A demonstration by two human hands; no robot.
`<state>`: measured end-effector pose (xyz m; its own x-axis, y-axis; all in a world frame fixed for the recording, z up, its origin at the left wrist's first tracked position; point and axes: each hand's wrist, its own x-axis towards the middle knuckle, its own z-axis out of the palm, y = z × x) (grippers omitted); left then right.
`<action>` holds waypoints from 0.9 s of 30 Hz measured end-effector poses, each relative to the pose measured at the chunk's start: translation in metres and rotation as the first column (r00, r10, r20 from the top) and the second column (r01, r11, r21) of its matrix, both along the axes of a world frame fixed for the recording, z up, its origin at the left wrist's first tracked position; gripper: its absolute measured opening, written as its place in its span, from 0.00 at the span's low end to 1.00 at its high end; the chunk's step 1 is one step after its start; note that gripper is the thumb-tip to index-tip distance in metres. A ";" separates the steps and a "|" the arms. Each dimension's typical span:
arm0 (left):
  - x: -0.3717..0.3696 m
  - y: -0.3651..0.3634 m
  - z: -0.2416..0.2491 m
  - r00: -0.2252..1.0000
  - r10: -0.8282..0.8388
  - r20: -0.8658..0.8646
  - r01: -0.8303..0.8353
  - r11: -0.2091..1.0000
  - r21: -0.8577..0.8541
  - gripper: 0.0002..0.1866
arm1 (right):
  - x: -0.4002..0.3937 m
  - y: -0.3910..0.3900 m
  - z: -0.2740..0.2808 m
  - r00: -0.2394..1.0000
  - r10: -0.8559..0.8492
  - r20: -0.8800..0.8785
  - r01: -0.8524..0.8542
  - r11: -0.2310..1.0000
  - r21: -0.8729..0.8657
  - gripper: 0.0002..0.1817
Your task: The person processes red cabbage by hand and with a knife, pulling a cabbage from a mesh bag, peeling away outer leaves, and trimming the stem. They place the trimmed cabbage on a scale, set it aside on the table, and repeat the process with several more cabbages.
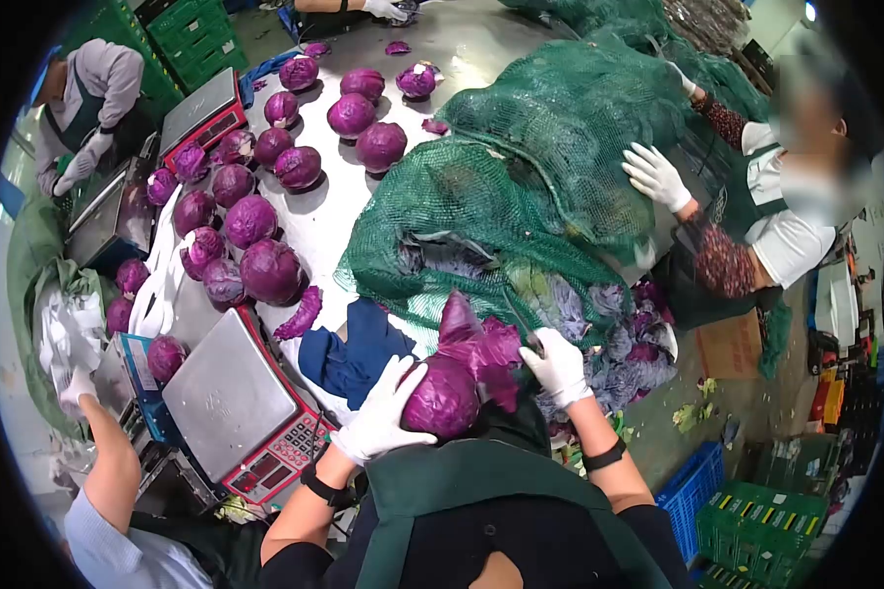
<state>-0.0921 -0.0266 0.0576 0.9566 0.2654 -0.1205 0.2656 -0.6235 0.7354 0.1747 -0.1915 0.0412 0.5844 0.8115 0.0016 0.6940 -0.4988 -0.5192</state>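
My left hand point(388, 412), in a white glove, is closed round the side of a red cabbage point(442, 398) close to my apron. Loose outer leaves point(486, 353) spread from the cabbage's upper right side. To the right of them, my gloved right hand point(558, 367) is closed round the dark handle of what looks like a knife point(534, 343), its thin blade pointing up and left. A blue cloth point(357, 346) lies just beyond my left hand. Past the leaves, a green mesh sack point(442, 236) covers much of the table, with trimmed leaves point(565, 304) at its mouth.
Several red cabbages point(270, 272) stand on the metal table point(314, 211). At the left is a red-framed scale point(231, 398), with another scale point(201, 113) farther back. A co-worker's gloved hand point(656, 177) rests on the sack. Green crates point(761, 525) stand at the lower right.
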 end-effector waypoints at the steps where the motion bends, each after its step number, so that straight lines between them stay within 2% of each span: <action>1: 0.005 -0.005 -0.001 1.000 -0.005 -0.015 0.005 1.000 -0.010 0.58 | -0.009 0.002 -0.004 0.993 0.100 -0.066 -0.081 0.966 0.246 0.14; 3: 0.017 -0.015 -0.007 0.995 0.074 0.060 -0.077 0.995 0.058 0.58 | -0.032 0.032 0.013 0.914 0.406 -0.013 -0.341 0.784 0.520 0.18; 4: 0.023 -0.015 -0.010 0.989 0.059 0.132 -0.069 0.995 0.069 0.57 | -0.044 0.040 0.016 0.825 0.413 -0.387 -0.242 0.875 0.418 0.19; 5: 0.025 -0.011 -0.009 0.990 0.046 0.135 -0.057 0.995 0.076 0.57 | -0.052 0.047 0.018 0.626 0.334 -0.704 -0.190 0.942 0.278 0.19; 6: 0.024 -0.008 -0.009 0.988 0.054 0.142 -0.058 0.998 0.029 0.57 | -0.048 0.055 0.005 0.523 0.196 -0.829 -0.213 0.972 0.095 0.19; 7: 0.021 -0.005 -0.009 0.987 0.067 0.149 -0.065 0.998 -0.019 0.56 | -0.042 0.058 -0.015 0.496 0.115 -0.861 -0.165 0.986 0.037 0.19; 8: 0.013 -0.001 -0.024 0.972 0.138 0.188 -0.130 0.990 -0.055 0.53 | -0.035 0.056 -0.039 0.591 0.110 -0.799 -0.189 0.982 -0.005 0.18; 9: 0.003 -0.003 -0.042 0.921 0.317 0.229 -0.236 0.918 -0.320 0.53 | -0.028 0.047 -0.056 0.677 0.110 -0.727 -0.206 0.978 -0.044 0.17; 10: -0.002 -0.002 -0.051 0.872 0.465 0.155 -0.334 0.795 -0.506 0.52 | -0.024 0.034 -0.062 0.593 0.020 -0.805 -0.114 0.992 -0.059 0.17; 11: -0.003 0.000 -0.055 0.804 0.592 0.055 -0.412 0.623 -0.665 0.51 | -0.017 0.021 -0.066 0.494 -0.062 -0.867 -0.029 0.996 -0.088 0.16; 12: 0.001 -0.001 -0.056 0.712 0.702 0.011 -0.417 0.436 -0.798 0.47 | -0.009 0.012 -0.054 0.577 -0.099 -0.810 -0.015 0.991 -0.132 0.16; 13: 0.002 0.006 -0.062 0.692 0.722 -0.013 -0.447 0.414 -0.793 0.43 | -0.003 0.000 -0.043 0.652 -0.138 -0.746 0.006 0.984 -0.177 0.16; 14: 0.006 0.007 -0.060 0.663 0.745 -0.077 -0.385 0.251 -0.888 0.41 | 0.006 -0.017 -0.050 0.916 0.017 -0.400 -0.056 0.995 -0.086 0.17; 15: 0.017 0.006 -0.056 0.639 0.756 -0.141 -0.304 0.079 -0.949 0.40 | 0.012 -0.029 -0.056 0.988 0.152 0.040 -0.151 0.988 -0.027 0.18; 16: 0.028 0.002 -0.032 0.630 0.716 -0.301 -0.331 -0.103 -0.938 0.38 | 0.011 -0.033 -0.048 0.997 0.079 -0.006 -0.077 0.988 0.131 0.20; 17: 0.028 0.007 -0.043 0.740 0.549 -0.389 -0.292 -0.259 -0.921 0.37 | 0.005 -0.027 -0.014 0.958 -0.002 -0.288 0.039 0.991 0.125 0.25; 19: 0.047 0.000 -0.032 0.805 0.457 -0.378 -0.284 -0.262 -0.922 0.38 | -0.015 -0.009 0.028 0.906 0.111 -0.408 0.039 0.939 0.342 0.33; 20: 0.056 -0.004 -0.030 0.823 0.428 -0.373 -0.304 -0.223 -0.926 0.38 | -0.024 -0.002 0.046 0.928 0.147 -0.344 -0.025 0.942 0.336 0.35; 21: 0.063 -0.010 -0.042 0.787 0.475 -0.393 -0.350 -0.181 -0.919 0.35 | -0.033 0.005 0.057 0.943 0.183 -0.278 -0.088 0.942 0.324 0.37; 22: 0.068 -0.014 -0.049 0.811 0.488 -0.323 -0.353 -0.032 -0.935 0.33 | -0.041 0.010 0.059 0.958 0.178 -0.224 -0.117 0.958 0.261 0.40; 23: 0.075 -0.017 -0.044 0.832 0.494 -0.251 -0.349 0.115 -0.930 0.31 | -0.046 0.019 0.052 0.986 0.158 -0.053 -0.132 0.934 0.332 0.32; 24: 0.079 -0.028 -0.037 0.773 0.583 -0.250 -0.406 0.151 -0.901 0.31 | -0.043 0.019 0.037 0.992 0.123 0.012 -0.121 0.941 0.318 0.24; 25: 0.080 -0.029 -0.041 0.800 0.562 -0.209 -0.343 0.143 -0.928 0.30 | -0.039 0.020 0.021 0.993 0.091 0.077 -0.110 0.946 0.306 0.16; 26: 0.079 -0.029 -0.049 0.819 0.526 -0.230 -0.341 0.122 -0.932 0.32 | -0.030 0.027 0.013 1.000 0.020 -0.001 -0.018 0.890 0.456 0.04; 27: 0.076 -0.028 -0.055 0.835 0.490 -0.250 -0.339 0.102 -0.935 0.34 | -0.012 0.025 0.006 0.994 -0.040 -0.097 0.072 0.936 0.346 0.05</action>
